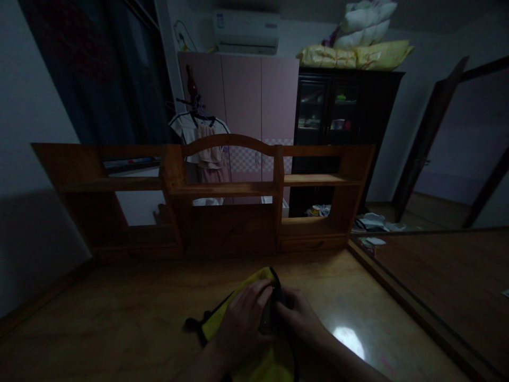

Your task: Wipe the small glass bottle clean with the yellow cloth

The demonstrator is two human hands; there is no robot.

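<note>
A yellow garment with black trim (254,278) lies on the wooden desk (119,318) at the lower middle of the view. My left hand (242,315) rests on top of it, fingers curled round a dark part of the cloth. My right hand (300,315) meets it from the right and pinches the same dark edge. Both hands touch each other over the fabric. A black strap or trim sticks out to the left of the garment. The room is dim and the cloth's shape is hard to make out.
A wooden shelf unit (222,191) stands along the back of the desk. Behind it are a pink wardrobe (258,101), hanging clothes (202,138) and a dark cabinet (342,111) with bedding on top. A lamp glare (350,339) shines on the desk at right. An open doorway is far right.
</note>
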